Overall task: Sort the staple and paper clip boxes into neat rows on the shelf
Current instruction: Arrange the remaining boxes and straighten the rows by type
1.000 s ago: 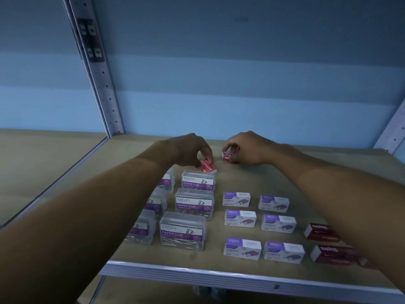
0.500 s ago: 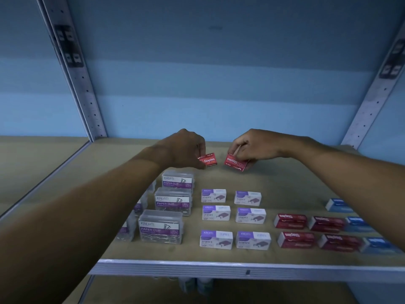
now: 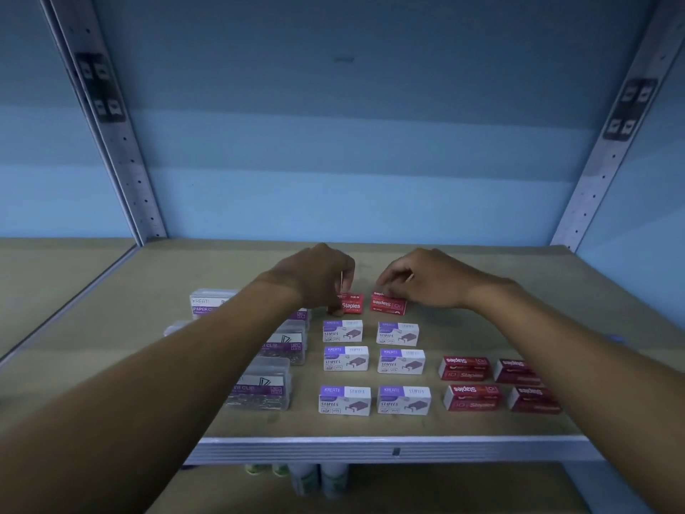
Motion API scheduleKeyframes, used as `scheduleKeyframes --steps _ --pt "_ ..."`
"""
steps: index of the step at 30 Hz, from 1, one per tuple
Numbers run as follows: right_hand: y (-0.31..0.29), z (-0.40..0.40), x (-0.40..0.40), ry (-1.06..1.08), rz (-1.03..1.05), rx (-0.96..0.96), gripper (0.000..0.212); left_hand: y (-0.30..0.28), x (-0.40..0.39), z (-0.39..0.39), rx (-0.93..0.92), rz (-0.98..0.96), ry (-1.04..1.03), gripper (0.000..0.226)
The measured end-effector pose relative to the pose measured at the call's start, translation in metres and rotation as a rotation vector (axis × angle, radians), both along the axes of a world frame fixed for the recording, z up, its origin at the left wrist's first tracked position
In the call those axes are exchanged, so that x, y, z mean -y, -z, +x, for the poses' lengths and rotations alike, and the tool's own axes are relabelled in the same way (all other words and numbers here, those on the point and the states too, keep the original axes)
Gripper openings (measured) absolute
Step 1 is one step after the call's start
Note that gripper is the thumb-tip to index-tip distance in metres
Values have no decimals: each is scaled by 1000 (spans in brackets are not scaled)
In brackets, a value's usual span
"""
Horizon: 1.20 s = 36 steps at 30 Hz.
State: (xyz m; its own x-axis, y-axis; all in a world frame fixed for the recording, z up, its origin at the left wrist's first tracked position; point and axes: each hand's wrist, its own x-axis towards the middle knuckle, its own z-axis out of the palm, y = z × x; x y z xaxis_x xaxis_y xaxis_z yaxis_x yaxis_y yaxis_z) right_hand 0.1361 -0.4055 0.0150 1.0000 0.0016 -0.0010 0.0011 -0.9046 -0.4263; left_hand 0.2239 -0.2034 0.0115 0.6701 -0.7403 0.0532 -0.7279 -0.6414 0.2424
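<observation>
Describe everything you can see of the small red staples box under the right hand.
The small red staples box looks like cardboard, red with white "Staples" lettering that reads upside down from the camera. It lies flat and closed on the shelf, behind the right column of white and purple boxes and beside a second red box with a gap between. The fingertips of the right hand rest on its top rear edge, hiding part of it.

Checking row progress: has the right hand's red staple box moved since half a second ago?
Yes. The red box came down onto the shelf, now just behind the white staple boxes.
</observation>
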Motion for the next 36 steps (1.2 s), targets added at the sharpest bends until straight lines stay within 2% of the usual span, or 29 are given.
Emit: scheduleKeyframes --steps 5,13,16,21,28,30,33,36 --pt "9 -20 0 159 166 208 23 -5 -1 -6 -20 -24 -27 31" --pt "18 -30 4 236 168 172 28 1 -15 -15 -45 -131 -120 28" --pt "26 -23 4 245 122 141 29 5 -16 -18 -19 -80 -158 21" --pt "34 -18 1 254 156 105 25 5 -12 -21 20 -81 -196 17" --pt "24 -19 -6 266 253 220 19 7 -12 -23 33 -124 -240 20" --pt "20 -21 -8 242 264 250 24 7 -11 -24 34 -124 -241 21" --pt "15 -22 -12 195 281 291 47 7 -10 -26 30 -126 -253 22" --pt "14 -22 -14 129 246 235 61 8 -10 -26 27 -127 -253 22"
